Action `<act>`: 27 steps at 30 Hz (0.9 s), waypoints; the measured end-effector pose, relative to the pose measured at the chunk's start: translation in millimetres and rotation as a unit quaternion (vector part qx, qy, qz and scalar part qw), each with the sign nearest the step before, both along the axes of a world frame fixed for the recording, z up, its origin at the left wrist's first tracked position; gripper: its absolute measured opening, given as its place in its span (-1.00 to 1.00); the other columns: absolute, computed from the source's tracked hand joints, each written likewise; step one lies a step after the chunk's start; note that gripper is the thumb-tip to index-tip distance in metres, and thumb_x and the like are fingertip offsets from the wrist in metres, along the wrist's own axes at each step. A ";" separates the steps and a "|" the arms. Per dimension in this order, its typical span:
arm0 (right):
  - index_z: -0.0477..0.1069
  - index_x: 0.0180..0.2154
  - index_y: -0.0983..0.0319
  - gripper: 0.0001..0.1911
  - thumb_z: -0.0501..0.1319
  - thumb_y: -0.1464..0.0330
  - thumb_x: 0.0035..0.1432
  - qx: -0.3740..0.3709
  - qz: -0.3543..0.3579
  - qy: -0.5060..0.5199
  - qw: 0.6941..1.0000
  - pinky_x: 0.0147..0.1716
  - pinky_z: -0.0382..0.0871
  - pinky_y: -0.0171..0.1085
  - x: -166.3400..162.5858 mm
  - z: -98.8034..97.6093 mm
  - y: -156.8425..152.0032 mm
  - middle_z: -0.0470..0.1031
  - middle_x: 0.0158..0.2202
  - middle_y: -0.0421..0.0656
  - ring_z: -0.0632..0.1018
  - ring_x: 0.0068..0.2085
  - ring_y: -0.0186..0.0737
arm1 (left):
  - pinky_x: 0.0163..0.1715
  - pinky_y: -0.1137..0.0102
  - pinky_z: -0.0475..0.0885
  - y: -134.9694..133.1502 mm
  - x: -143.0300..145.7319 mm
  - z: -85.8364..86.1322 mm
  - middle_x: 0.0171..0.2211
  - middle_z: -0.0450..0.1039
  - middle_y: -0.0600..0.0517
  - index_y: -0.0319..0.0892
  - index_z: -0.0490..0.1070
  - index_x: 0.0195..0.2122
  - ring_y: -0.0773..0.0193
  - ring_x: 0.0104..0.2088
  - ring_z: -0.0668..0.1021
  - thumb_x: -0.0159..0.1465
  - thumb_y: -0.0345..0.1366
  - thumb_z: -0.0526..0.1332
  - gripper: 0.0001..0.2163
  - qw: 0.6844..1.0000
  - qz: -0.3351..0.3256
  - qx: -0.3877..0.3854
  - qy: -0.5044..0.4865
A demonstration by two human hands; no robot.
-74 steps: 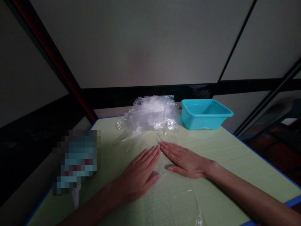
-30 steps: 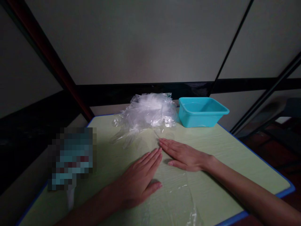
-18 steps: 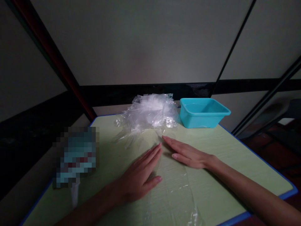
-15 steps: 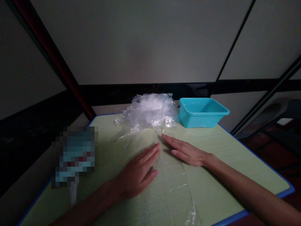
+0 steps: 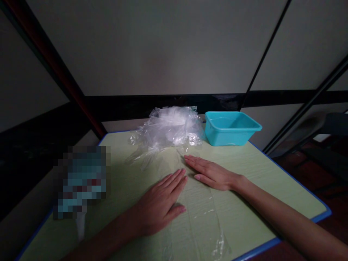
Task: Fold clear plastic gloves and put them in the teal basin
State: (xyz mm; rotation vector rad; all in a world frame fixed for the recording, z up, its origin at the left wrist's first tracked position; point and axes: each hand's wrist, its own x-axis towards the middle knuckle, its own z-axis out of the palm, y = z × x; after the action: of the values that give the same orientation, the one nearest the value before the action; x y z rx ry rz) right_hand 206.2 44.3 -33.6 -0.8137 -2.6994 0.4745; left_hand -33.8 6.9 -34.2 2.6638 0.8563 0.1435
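Note:
A clear plastic bag or glove-like film (image 5: 202, 217) lies spread on the table between my arms, its near end crinkled; its exact kind is hard to make out. My left hand (image 5: 163, 203) rests palm down on the film's left side, fingers stretched out and thumb apart. On the film's upper right lies my right hand (image 5: 212, 173), flat with fingers extended toward the pile. Just beyond both hands sits a heap of crumpled clear plastic pieces (image 5: 172, 127). Neither hand grips anything.
A turquoise plastic basin (image 5: 231, 136) stands at the back right of the pale green table (image 5: 255, 206), which has a blue edge. At the left is a blurred-out packet (image 5: 83, 181) with a white strip sticking out below. A wall panel (image 5: 163, 47) rises behind.
My left hand has slid slightly toward me and its fingers have spread a little. My right hand stays almost in place. The whole view has shifted slightly.

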 end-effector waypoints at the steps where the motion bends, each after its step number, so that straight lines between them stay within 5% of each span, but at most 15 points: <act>1: -0.26 0.25 0.31 -0.42 -0.14 0.25 0.28 -0.001 0.001 0.003 1.000 0.19 -0.12 -0.07 0.2 0.5 -0.3 -0.19 0.28 -0.02 -0.07 0.25 -0.19 | 0.18 0.19 -0.09 0.8 -1.1 0.8 0.28 -0.27 -0.06 -0.21 -0.14 0.25 0.14 0.24 -0.08 0.28 -0.19 0.02 -0.45 0.999 0.007 -0.018 -0.027; 4: -0.29 0.25 0.35 -0.38 -0.11 0.25 0.27 -0.008 0.016 0.010 1.000 0.19 -0.12 -0.07 0.7 1.5 -2.7 -0.20 0.27 0.03 -0.09 0.25 -0.19 | 0.18 0.20 -0.11 4.9 -3.6 3.3 0.27 -0.19 -0.01 -0.17 -0.07 0.23 0.17 0.23 -0.02 0.31 -0.21 -0.04 -0.52 0.978 0.030 -0.090 -0.187; 9: -0.41 0.25 0.21 -0.27 -0.01 0.21 0.22 -0.112 0.063 0.105 0.986 0.17 -0.09 -0.05 -5.3 3.3 -13.3 -0.29 0.29 -0.03 -0.08 0.25 -0.16 | 0.15 0.11 -0.03 10.1 1.3 6.8 0.14 0.20 -0.03 -0.16 0.28 0.08 0.05 0.16 0.20 0.32 -0.06 -0.12 -0.57 0.834 0.028 -0.317 -0.450; 15: -0.39 0.23 0.04 -0.32 -0.11 0.03 0.20 -0.346 0.058 0.295 0.889 0.11 0.02 -0.05 -15.9 7.4 -20.5 -0.25 0.29 -0.13 0.03 0.23 -0.17 | 0.09 0.10 0.06 15.2 7.8 7.1 0.03 0.34 -0.11 -0.25 0.39 -0.02 0.01 0.08 0.32 0.30 0.02 -0.18 -0.46 0.697 0.017 -0.515 -0.499; 19: -0.33 0.23 0.06 -0.29 -0.06 0.01 0.18 -0.423 0.095 0.285 0.855 0.13 -0.05 -0.06 -14.2 10.3 -20.1 -0.25 0.29 -0.14 -0.01 0.24 -0.18 | 0.09 0.08 0.04 20.9 7.2 0.1 0.00 0.37 -0.16 -0.27 0.39 -0.04 -0.01 0.06 0.35 0.24 0.13 -0.16 -0.38 0.693 0.030 -0.573 -0.436; 24: -0.27 0.24 0.15 -0.26 -0.02 0.01 0.17 -0.381 0.076 0.192 0.901 0.17 -0.21 -0.05 -14.1 14.6 -20.0 -0.28 0.29 -0.10 -0.13 0.26 -0.17 | 0.09 0.10 0.04 20.4 8.7 -4.3 0.01 0.37 -0.16 -0.25 0.36 -0.02 0.03 0.05 0.36 0.22 0.16 -0.15 -0.38 0.710 0.052 -0.569 -0.412; 27: -0.30 0.24 0.13 -0.30 -0.12 -0.01 0.19 -0.397 0.064 0.204 0.893 0.13 -0.05 -0.03 -14.8 10.2 -15.7 -0.27 0.29 -0.09 -0.05 0.25 -0.15 | 0.08 0.08 0.05 20.1 8.5 -2.2 -0.04 0.41 -0.18 -0.27 0.38 -0.04 0.03 0.03 0.38 0.23 0.14 -0.15 -0.39 0.710 0.056 -0.564 -0.419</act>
State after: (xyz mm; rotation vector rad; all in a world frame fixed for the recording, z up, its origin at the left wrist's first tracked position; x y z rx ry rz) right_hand 191.5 28.5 -23.4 -0.6013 -2.1269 1.6392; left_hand -25.3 27.0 -36.4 1.1529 0.4854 0.5807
